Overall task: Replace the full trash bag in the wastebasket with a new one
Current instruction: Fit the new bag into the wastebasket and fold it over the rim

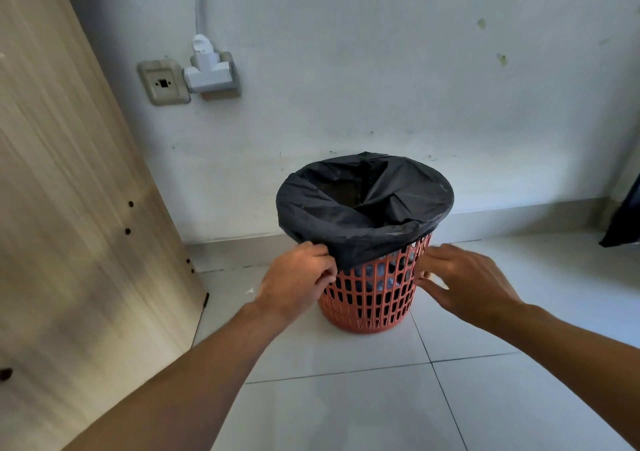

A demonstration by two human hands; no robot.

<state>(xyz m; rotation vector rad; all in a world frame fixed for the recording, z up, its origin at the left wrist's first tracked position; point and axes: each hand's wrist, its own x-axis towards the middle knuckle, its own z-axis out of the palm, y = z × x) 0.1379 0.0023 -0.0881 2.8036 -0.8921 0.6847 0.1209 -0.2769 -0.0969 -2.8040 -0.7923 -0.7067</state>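
An orange-red slotted plastic wastebasket [372, 298] stands on the tiled floor close to the wall. A black trash bag [363, 218] lines it, its edge folded down over the rim. My left hand [298, 277] pinches the bag's folded edge at the near left of the rim, fingers curled. At the basket's near right side is my right hand [460, 277], fingers spread and relaxed, fingertips at or just off the slotted wall. What lies inside the bag is mostly hidden.
A tall wooden panel [69, 208] leans close on the left. Wall sockets with a white adapter [206, 69] sit above the basket's left. A dark object [623, 218] shows at the right edge. White floor tiles [381, 398] spread in front.
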